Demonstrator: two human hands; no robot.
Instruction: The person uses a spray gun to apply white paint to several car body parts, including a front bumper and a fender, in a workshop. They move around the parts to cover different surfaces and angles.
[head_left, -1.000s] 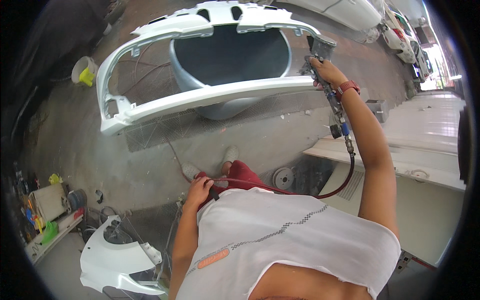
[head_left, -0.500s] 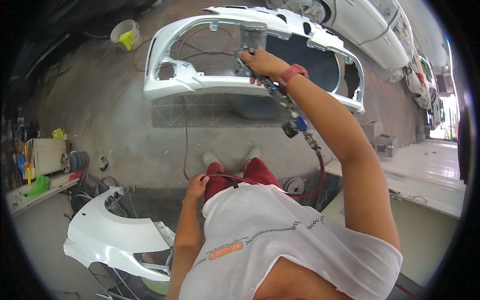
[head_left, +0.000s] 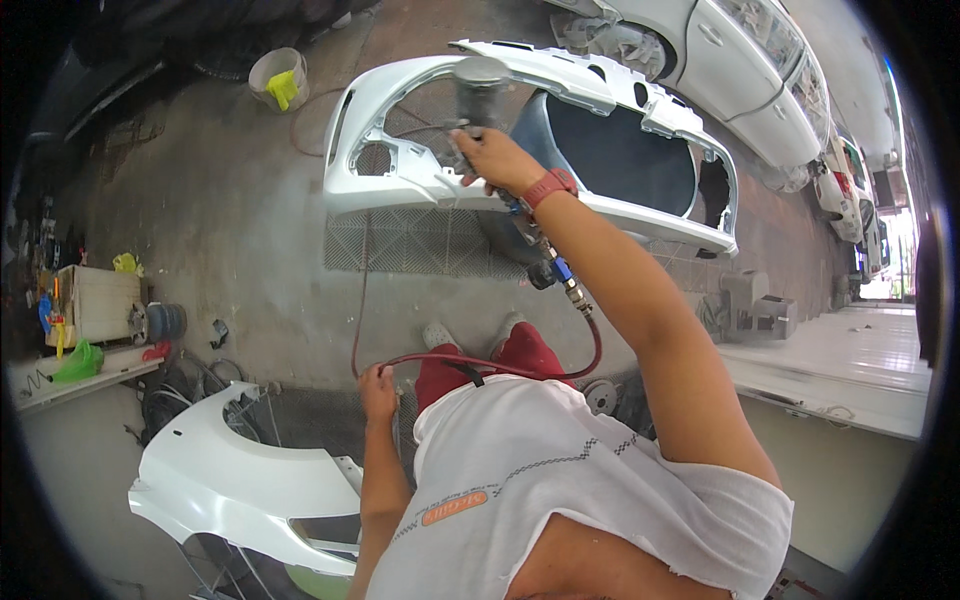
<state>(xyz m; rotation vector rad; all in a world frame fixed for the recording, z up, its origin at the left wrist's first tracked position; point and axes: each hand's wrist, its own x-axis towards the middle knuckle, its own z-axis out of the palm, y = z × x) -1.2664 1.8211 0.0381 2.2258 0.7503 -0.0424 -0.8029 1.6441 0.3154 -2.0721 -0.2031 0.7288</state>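
Observation:
My right hand [head_left: 502, 163], with a red watch on the wrist, is wrapped round a spray gun [head_left: 480, 108] with a cup on top. The gun is over the left part of a white car bumper [head_left: 410, 190], which lies across the far side. A regulator with a blue valve [head_left: 562, 270] hangs below its handle, joined to a dark red hose [head_left: 590, 350]. Near my left hip, my left hand [head_left: 378, 392] is closed on that hose, which curves across my front. The gun's nozzle is mostly hidden by its body and my hand.
A white fender [head_left: 240, 455] rests on a metal stand at lower left. A bucket [head_left: 272, 75] with a yellow item stands far left. Masked white cars [head_left: 735, 70] are at upper right. A dark panel [head_left: 620, 150] lies within the bumper. A white bench [head_left: 840, 365] runs along the right.
My right hand and the spray gun have moved left along the bumper. The regulator and hose have followed left. My left hand, still on the hose, has shifted slightly left and nearer.

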